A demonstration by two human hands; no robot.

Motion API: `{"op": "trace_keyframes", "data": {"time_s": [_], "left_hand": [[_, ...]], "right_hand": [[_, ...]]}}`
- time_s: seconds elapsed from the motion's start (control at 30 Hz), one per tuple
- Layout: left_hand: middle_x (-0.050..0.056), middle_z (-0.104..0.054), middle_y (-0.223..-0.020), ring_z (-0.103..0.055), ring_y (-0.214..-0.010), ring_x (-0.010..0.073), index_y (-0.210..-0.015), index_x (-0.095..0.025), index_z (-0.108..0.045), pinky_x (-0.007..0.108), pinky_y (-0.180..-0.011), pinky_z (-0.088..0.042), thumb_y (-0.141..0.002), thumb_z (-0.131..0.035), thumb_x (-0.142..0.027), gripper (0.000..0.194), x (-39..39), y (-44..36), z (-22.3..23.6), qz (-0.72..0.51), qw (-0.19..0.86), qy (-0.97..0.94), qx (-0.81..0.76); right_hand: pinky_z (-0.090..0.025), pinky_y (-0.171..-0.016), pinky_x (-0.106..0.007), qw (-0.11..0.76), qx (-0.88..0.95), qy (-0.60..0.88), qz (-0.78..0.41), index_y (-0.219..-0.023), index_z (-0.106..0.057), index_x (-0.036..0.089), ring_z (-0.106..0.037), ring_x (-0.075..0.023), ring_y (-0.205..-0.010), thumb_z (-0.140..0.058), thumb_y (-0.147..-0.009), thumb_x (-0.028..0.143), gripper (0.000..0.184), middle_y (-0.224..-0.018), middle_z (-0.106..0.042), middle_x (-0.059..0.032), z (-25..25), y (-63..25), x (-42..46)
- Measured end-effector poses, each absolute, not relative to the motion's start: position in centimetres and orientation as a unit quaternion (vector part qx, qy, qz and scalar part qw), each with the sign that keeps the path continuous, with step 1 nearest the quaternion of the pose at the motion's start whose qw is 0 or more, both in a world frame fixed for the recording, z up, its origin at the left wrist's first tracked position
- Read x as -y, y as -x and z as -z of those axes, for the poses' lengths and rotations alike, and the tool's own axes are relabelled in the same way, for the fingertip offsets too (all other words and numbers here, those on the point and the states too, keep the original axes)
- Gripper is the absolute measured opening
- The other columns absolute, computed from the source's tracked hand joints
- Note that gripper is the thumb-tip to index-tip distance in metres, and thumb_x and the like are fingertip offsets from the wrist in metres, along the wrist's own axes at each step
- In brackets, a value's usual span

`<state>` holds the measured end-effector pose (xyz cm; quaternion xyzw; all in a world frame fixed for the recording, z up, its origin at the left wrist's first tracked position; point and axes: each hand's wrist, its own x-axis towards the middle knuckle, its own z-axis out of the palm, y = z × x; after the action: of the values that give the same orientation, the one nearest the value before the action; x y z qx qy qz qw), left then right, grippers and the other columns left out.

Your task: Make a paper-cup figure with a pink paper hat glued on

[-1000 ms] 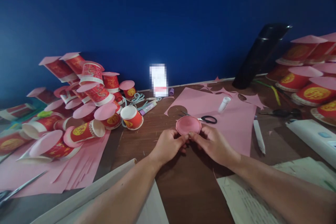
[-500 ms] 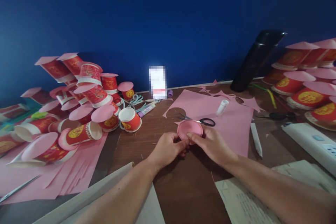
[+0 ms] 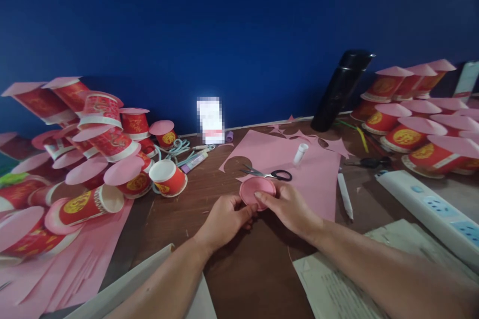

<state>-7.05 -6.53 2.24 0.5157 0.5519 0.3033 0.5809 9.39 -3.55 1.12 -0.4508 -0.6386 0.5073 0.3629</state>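
Between both hands is a round pink paper disc point(image 3: 251, 190) with a darker rim, tilted toward me. My left hand point(image 3: 229, 214) pinches its lower left edge. My right hand point(image 3: 290, 205) grips the right side, its thumb lying on the disc's face. Whether something sits beneath the disc is hidden. Just behind it, black-handled scissors point(image 3: 281, 175) lie with blades pointing left on a pink paper sheet point(image 3: 318, 179) that has round cut-outs. A small white tube point(image 3: 300, 153) rests on that sheet.
Red paper cups with pink tops are piled at left point(image 3: 112, 142) and right point(image 3: 407, 134). An uncapped cup point(image 3: 168, 178) lies tilted nearby. A black bottle point(image 3: 339, 92) leans on the wall. A glowing phone point(image 3: 210, 119), a power strip point(image 3: 422, 204) and papers point(image 3: 337, 279) surround the hands.
The view has swung right, so the scene sits further left. My right thumb has moved from the disc's lower edge onto its face. Both hands still hold the disc.
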Motion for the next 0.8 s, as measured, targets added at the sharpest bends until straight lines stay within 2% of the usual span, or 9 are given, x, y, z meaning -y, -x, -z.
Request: {"op": "trace_keyframes", "data": {"time_s": [0.33,0.47,0.63,0.8], "left_hand": [[0.002,-0.062,-0.066,-0.056,-0.052,0.0102,-0.075,-0.011,-0.063,0.022,-0.052,-0.046,-0.078,-0.063,-0.045,0.034,6.56,7.04,-2.15,-0.316,0.564,-0.506,-0.571],[0.002,-0.061,-0.063,-0.055,-0.053,0.0101,-0.074,-0.011,-0.065,0.021,-0.053,-0.046,-0.078,-0.064,-0.041,0.03,6.66,6.92,-2.53,-0.307,0.564,-0.517,-0.566],[0.002,-0.06,-0.059,-0.055,-0.052,0.0098,-0.072,-0.012,-0.066,0.02,-0.051,-0.045,-0.078,-0.064,-0.041,0.03,6.66,6.91,-2.34,-0.307,0.561,-0.526,-0.561],[0.001,-0.061,-0.064,-0.056,-0.05,0.0088,-0.078,-0.012,-0.066,0.02,-0.05,-0.048,-0.079,-0.063,-0.04,0.028,6.48,7.09,-1.7,-0.326,0.572,-0.511,-0.552]], "right_hand": [[-0.049,-0.067,-0.027,0.361,0.632,0.439,-0.526,-0.089,-0.065,0.016,-0.062,-0.0168,-0.075,-0.057,-0.085,0.039,0.025,-0.078,-0.066,-0.0024,-1.0,-9.54,3.69],[-0.048,-0.067,-0.026,0.365,0.639,0.458,-0.498,-0.089,-0.067,0.015,-0.06,-0.0154,-0.071,-0.057,-0.084,0.034,0.022,-0.075,-0.066,-0.0016,-0.97,-9.53,3.65],[-0.048,-0.071,-0.026,0.365,0.637,0.468,-0.491,-0.098,-0.068,0.016,-0.062,-0.0172,-0.081,-0.059,-0.082,0.03,0.023,-0.09,-0.07,-0.0031,-1.08,-9.38,3.69],[-0.048,-0.07,-0.029,0.361,0.644,0.46,-0.494,-0.091,-0.067,0.016,-0.063,-0.0183,-0.077,-0.056,-0.085,0.035,0.023,-0.078,-0.068,-0.003,-1.04,-9.46,3.71]]}}
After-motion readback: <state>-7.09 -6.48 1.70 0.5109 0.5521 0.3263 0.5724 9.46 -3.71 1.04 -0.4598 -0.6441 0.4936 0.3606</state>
